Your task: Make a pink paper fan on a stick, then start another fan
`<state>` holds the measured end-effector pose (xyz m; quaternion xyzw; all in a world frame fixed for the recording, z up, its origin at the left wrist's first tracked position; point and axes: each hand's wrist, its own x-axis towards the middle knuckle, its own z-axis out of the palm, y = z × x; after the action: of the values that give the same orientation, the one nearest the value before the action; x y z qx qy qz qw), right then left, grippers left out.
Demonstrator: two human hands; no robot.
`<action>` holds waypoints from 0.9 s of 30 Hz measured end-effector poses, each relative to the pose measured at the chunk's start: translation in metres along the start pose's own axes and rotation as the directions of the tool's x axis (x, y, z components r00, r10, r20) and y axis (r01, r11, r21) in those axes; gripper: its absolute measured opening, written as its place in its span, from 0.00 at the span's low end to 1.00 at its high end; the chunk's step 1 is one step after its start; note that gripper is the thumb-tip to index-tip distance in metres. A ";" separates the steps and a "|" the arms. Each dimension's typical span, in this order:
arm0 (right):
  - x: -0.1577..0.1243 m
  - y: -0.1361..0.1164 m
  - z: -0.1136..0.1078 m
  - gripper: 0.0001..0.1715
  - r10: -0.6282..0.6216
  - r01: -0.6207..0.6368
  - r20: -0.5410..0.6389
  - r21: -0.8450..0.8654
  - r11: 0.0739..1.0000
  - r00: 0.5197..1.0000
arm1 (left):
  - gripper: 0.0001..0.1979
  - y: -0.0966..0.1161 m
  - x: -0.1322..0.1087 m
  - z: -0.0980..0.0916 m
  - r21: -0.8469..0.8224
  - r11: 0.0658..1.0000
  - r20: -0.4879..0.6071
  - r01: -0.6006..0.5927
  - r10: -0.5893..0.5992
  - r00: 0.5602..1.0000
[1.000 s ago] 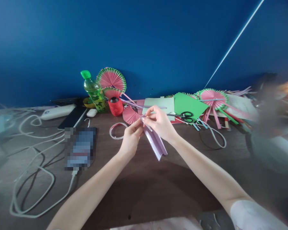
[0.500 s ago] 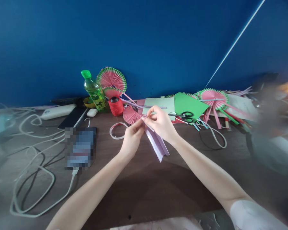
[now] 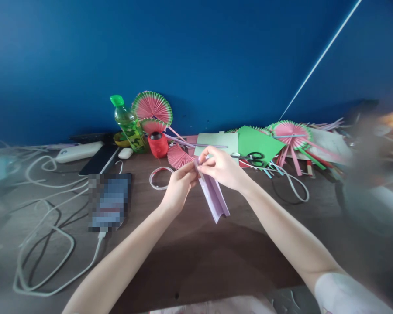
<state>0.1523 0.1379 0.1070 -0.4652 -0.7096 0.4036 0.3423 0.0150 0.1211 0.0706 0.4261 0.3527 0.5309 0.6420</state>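
Note:
A pleated strip of light purple paper hangs over the dark brown desk, folded like an accordion. My left hand pinches its top end from the left. From the right, my right hand pinches the same end, fingers pressed together on the folds. Both hands meet at the paper's upper tip. The lower end of the paper hangs free above the desk.
Behind my hands lie a small pink paper fan, a red thread spool, a tape ring, a green bottle, scissors on green paper, and more fans. A phone and white cables lie left.
My hands have shifted slightly on the paper's top end, and the pleated strip has swung a little toward upright. Everything on the desk stays where it was.

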 end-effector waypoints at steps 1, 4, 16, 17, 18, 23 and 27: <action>0.000 0.001 0.001 0.07 0.000 0.000 0.002 0.002 1.000 1.000 | 0.09 0.001 0.000 0.000 -0.018 1.000 -0.011 0.006 -0.006 1.000; 0.000 0.001 0.005 0.06 -0.010 0.009 -0.010 -0.030 1.000 1.000 | 0.08 0.004 0.002 -0.002 -0.024 0.999 -0.054 0.025 -0.026 0.998; -0.004 0.001 0.007 0.07 -0.022 0.026 0.029 -0.145 0.989 0.999 | 0.08 0.009 0.004 -0.005 0.052 0.993 -0.091 0.106 -0.101 0.991; -0.004 0.001 0.006 0.07 -0.017 0.023 0.042 -0.146 0.989 0.999 | 0.07 0.009 0.004 -0.005 0.051 0.993 -0.085 0.105 -0.100 0.991; -0.004 0.001 0.006 0.07 -0.011 0.019 0.051 -0.146 0.989 0.999 | 0.07 0.010 0.004 -0.005 0.046 0.994 -0.080 0.103 -0.099 0.992; -0.004 -0.003 0.009 0.09 0.018 -0.008 0.072 -0.143 0.990 0.997 | 0.08 0.011 0.004 -0.004 0.021 0.997 -0.100 0.079 -0.077 0.992; -0.004 -0.003 0.009 0.10 0.037 -0.028 0.045 -0.181 0.983 0.998 | 0.08 0.011 0.004 -0.004 0.008 0.997 -0.090 0.074 -0.073 0.993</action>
<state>0.1442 0.1309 0.1054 -0.4959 -0.7435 0.3543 0.2752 0.0081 0.1270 0.0793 0.3923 0.3995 0.5235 0.6422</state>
